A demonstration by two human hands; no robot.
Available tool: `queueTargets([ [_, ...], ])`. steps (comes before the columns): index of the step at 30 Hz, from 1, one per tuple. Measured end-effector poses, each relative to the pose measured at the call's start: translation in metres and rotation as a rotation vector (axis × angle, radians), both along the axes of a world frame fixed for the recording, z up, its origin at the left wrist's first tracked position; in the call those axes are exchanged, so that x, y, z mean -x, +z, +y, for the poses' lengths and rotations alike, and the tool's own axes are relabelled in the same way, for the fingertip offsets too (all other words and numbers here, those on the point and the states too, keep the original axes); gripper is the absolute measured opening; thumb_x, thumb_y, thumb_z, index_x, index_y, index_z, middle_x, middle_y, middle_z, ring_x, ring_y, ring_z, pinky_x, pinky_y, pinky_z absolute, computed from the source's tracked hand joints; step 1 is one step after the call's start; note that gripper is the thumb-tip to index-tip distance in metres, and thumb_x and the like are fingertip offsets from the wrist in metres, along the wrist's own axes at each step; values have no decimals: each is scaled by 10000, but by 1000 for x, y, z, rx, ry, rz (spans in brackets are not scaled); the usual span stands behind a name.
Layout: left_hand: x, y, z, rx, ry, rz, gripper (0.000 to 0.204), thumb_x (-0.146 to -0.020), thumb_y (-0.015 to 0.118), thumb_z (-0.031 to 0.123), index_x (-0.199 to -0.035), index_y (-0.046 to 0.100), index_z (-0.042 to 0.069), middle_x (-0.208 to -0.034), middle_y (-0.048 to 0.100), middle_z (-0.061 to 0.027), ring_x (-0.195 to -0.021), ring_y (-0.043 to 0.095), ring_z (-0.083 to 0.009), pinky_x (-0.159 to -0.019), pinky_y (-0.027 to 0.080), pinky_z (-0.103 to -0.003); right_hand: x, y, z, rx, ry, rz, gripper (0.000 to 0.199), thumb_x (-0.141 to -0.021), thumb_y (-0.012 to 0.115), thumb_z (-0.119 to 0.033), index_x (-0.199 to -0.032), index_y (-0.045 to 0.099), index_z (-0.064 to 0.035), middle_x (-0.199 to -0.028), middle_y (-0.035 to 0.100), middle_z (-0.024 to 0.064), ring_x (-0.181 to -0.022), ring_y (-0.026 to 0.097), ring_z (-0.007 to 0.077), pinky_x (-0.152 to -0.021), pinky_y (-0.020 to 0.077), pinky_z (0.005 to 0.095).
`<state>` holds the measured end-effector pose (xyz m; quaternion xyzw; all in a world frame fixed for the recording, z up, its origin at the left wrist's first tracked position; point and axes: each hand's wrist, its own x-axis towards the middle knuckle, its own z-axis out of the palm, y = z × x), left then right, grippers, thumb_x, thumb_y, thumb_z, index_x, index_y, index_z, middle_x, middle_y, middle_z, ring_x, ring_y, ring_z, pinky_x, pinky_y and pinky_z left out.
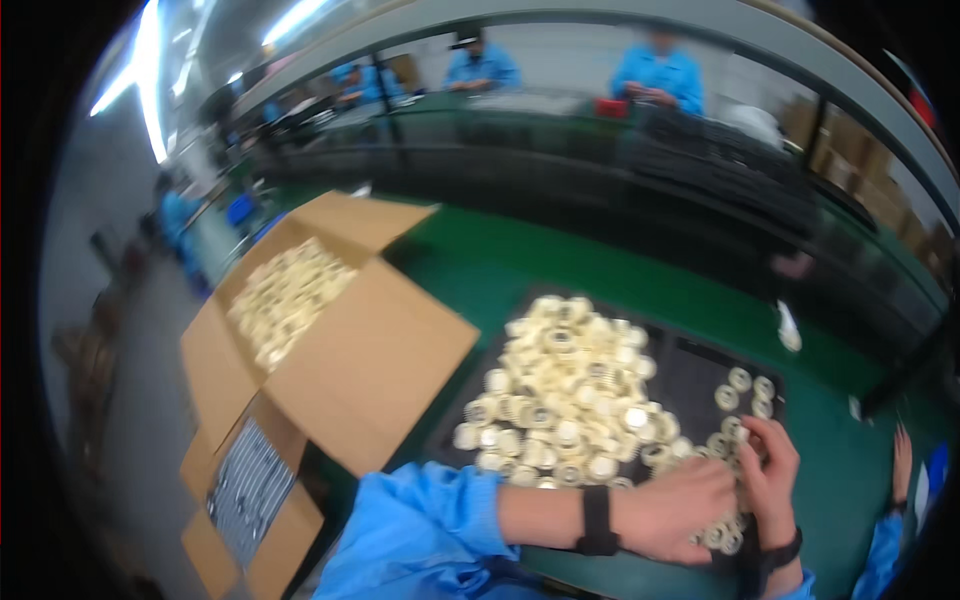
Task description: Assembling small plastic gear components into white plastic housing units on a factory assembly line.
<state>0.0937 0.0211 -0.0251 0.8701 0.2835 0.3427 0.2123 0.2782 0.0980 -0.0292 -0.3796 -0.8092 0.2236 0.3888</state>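
Note:
A heap of small round cream-coloured caps (570, 390) lies on a black tray (690, 375). Over the tray's near right part, my left hand (675, 508) is palm down among loose caps, its thumb stretched away from the other fingers. Those fingers are blurred and partly hidden; nothing shows held in them. Just to its right, my right hand (772, 478) is closed in a pinch, with a cream cap (742, 432) at its fingertips. Several more caps (745, 385) lie apart from the heap, beyond my right hand. Both wrists wear black bands.
An open cardboard box (370, 365) full of similar caps (290, 300) stands left of the tray. Below it is another open carton (250, 490) with grey striped contents. The green table (480, 255) runs beneath. A co-worker's hand (902, 465) rests at the right edge.

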Motion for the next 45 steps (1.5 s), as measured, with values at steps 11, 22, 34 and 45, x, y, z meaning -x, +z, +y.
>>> queueTargets([
  [11, -14, -48, -24, -185, 26, 145, 499, -803, 632, 341, -1199, 523, 57, -1411, 365, -269, -1328, 322, -437, -1025, 261, -630, -10, -26, 13, 240, 30, 102, 243, -889, 515, -1, -1121, 566, 49, -1047, 572, 48, -891, 550, 103, -786, 446, 224],
  [22, -15, -37, -13, -242, 101, 240, 321, -772, 581, 224, -1037, 611, 47, -1319, 447, -252, -1299, 359, -419, -1013, 298, -605, -6, 1, 1, -135, 3, -11, 196, -925, 565, -49, -1093, 624, 31, -1061, 625, 163, -965, 597, 267, -873, 470, 333],
  [34, -14, -24, -13, -246, 33, 158, 343, -721, 645, 266, -968, 617, 31, -1091, 549, -190, -1111, 490, -351, -947, 351, -579, -10, -10, 2, 82, -45, 229, 290, -935, 543, -61, -1216, 543, 12, -1151, 567, 123, -1017, 542, 201, -888, 436, 301],
  [45, -16, -20, -8, -320, -16, -34, 204, -746, 598, 229, -807, 612, 35, -858, 588, -135, -929, 542, -320, -875, 383, -482, -7, -5, -2, 249, 2, 266, 345, -947, 513, -38, -1280, 487, 47, -1247, 554, 162, -1099, 541, 220, -959, 416, 311],
])
